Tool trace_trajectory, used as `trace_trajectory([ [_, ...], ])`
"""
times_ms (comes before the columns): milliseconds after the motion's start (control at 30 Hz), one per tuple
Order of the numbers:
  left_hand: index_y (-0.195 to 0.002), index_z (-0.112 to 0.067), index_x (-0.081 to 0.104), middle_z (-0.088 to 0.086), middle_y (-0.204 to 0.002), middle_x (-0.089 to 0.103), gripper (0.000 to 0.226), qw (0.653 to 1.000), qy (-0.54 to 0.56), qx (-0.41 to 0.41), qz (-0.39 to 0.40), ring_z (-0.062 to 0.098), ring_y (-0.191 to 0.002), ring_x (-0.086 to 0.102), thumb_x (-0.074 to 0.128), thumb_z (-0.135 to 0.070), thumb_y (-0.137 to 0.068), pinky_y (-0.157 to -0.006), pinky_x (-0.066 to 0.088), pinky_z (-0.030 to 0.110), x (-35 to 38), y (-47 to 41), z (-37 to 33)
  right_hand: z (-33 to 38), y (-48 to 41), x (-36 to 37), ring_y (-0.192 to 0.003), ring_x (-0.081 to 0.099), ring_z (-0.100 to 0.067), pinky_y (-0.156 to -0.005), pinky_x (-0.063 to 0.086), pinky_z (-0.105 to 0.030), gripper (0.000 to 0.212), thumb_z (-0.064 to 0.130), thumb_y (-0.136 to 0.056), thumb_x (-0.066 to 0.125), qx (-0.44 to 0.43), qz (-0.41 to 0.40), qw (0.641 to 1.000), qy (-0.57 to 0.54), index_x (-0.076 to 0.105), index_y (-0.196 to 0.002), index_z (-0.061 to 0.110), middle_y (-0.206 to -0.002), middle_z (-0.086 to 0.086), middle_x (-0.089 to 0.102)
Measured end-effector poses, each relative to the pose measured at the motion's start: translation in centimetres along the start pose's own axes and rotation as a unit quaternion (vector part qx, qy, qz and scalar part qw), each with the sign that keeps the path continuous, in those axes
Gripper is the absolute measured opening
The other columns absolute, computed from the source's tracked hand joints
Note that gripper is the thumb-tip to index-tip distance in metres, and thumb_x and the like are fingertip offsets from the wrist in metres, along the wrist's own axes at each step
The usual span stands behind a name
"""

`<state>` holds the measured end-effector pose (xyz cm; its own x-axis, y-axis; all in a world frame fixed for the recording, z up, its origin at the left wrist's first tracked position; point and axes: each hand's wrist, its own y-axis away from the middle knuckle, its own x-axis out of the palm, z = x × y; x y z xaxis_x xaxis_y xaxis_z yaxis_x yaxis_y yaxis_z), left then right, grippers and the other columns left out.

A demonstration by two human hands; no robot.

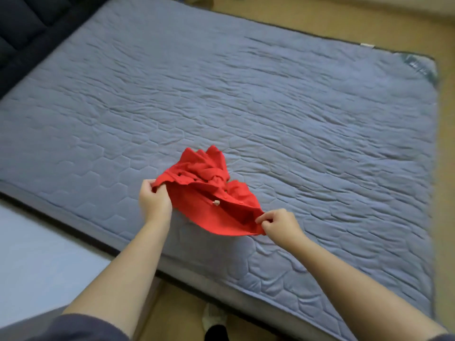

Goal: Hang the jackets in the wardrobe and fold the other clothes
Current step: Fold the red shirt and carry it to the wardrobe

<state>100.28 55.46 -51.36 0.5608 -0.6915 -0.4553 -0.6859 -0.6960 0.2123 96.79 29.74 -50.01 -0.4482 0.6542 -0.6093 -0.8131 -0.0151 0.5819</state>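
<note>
A crumpled red garment (209,193) with small buttons lies near the front edge of the blue quilted bed cover (270,94). My left hand (155,200) grips the garment's left edge with curled fingers. My right hand (280,223) pinches its lower right edge between thumb and fingers. The cloth between the two hands is stretched and slightly lifted; its far part is bunched and twisted on the bed.
A dark padded headboard (27,23) runs along the upper left. Wooden floor (445,168) borders the bed at right and in front. My foot in a white slipper (214,318) stands by the bed's front edge. A pale surface (37,254) lies at lower left.
</note>
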Motion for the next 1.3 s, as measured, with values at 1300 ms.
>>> trace_trajectory([
  [1300, -0.114, -0.020, 0.058, -0.002, -0.101, 0.065, 0.031, 0.826, -0.097, 0.347, 0.433, 0.017, -0.088, 0.062, 0.063, -0.032, -0.086, -0.065, 0.048, 0.018, -1.9, 37.5, -32.3, 3.5, 43.3, -36.8, -0.065, 0.060, -0.016, -0.059, 0.051, -0.023, 0.031, -0.003, -0.083, 0.039, -0.345, -0.363, 0.732, -0.463, 0.065, -0.092, 0.013, -0.075, -0.012, 0.062],
])
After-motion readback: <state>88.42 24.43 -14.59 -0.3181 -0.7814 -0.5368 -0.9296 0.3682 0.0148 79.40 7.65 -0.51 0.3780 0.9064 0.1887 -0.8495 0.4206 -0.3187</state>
